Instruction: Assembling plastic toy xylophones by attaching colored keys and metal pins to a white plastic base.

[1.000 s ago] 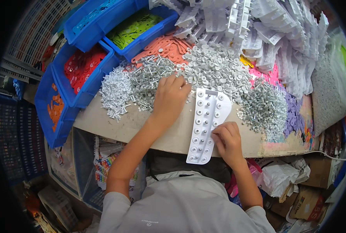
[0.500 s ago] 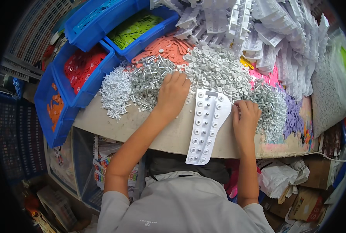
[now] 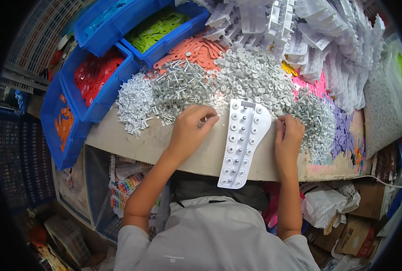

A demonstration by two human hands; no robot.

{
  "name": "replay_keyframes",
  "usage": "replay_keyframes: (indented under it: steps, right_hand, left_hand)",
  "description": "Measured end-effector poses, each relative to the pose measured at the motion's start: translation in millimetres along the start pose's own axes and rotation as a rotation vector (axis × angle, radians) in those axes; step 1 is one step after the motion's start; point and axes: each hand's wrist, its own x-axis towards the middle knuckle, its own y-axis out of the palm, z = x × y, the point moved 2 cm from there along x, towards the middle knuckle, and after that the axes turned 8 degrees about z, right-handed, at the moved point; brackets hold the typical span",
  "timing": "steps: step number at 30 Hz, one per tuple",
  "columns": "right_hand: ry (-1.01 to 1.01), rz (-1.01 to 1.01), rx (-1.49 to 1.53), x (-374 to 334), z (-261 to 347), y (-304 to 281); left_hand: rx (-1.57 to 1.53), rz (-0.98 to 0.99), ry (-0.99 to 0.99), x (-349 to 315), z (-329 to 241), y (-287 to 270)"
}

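Note:
A white plastic plate [image 3: 241, 144], wide at the far end and narrower near me, lies between my hands and overhangs the table's front edge. Small white washers sit along both its sides, with metal pins down the middle channel. To its left, my left hand [image 3: 192, 131] is closed in a pinch just short of a heap of metal pins [image 3: 183, 88]; whatever its fingertips hold is too small to make out. My right hand [image 3: 289, 135] is closed too, its thumb against the curled fingers, beside the plate and a second pile of silvery pins [image 3: 307, 113]. Its fingertips hide any contents.
White washers [image 3: 255, 74] are heaped behind the plate, and small white pieces [image 3: 135, 101] lie at the left. Blue bins [image 3: 131, 56] of coloured parts line the left side. More white plastic plates [image 3: 341, 40] are stacked at the far right, beside a clear bag [image 3: 384, 99].
My left hand has drawn back from the metal pin heap toward me, its fingers now curled in a pinch. The plate has shifted slightly; my right hand has hardly moved.

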Motion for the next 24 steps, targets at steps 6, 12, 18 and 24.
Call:
replay_keyframes:
  steps: [6, 12, 18, 24]
  right_hand:
    - [-0.007, 0.054, 0.281, -26, 11, -16]
    - [0.025, 0.459, 0.713, -52, 41, -24]
    - [-0.099, 0.501, 0.57, -53, 55, -22]
    - [-0.067, 0.469, 0.527, -56, 54, -15]
  left_hand:
    - [-0.151, 0.007, -0.13, -32, 7, 0]
    - [-0.222, 0.219, 0.129, -48, -26, 10]
    - [-0.218, 0.28, 0.072, -61, -20, 35]
    - [-0.145, 0.17, 0.116, -61, -20, 41]
